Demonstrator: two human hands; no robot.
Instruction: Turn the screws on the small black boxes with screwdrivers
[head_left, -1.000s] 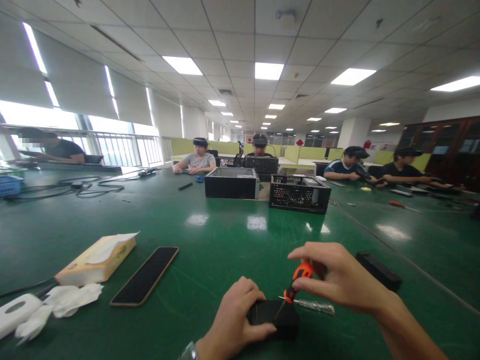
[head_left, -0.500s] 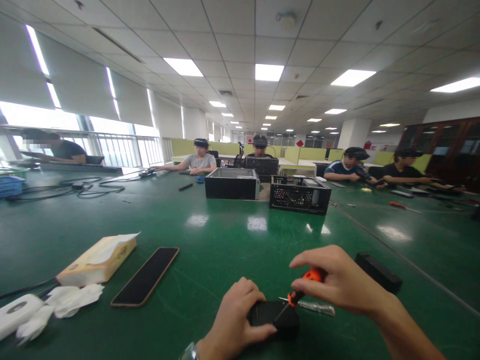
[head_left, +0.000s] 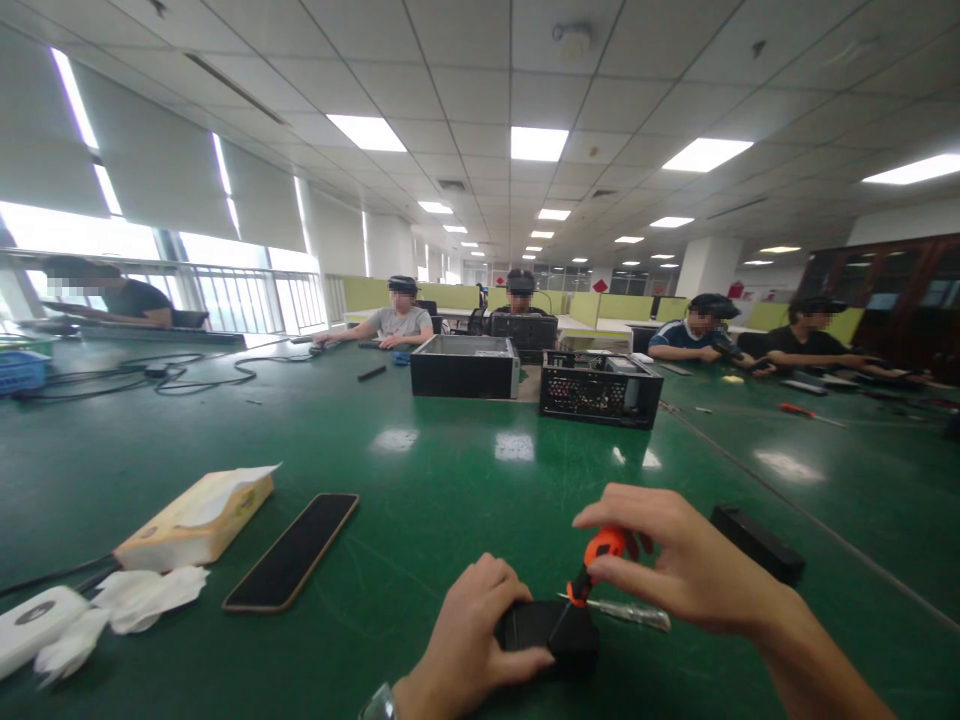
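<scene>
On the green table near me lies a small black box-shaped case; what it is, I cannot make out. My left hand grips it from the left, thumb along the near side and fingers over the far edge. An orange and black screwdriver is held by its handle between the thumb and fingers of my right hand. Its shaft slants down to the left, and the tip meets the top of the case. Behind the case lies a second screwdriver with a clear handle.
A black block lies right of my right hand. To the left are a phone, a tissue pack and crumpled tissues. Two computer cases stand farther back. Several people sit around the table.
The screwdriver's handle has swung left and stands more upright, its tip staying on the case. My right hand's fingers have shifted slightly left and up. My left hand holds still.
</scene>
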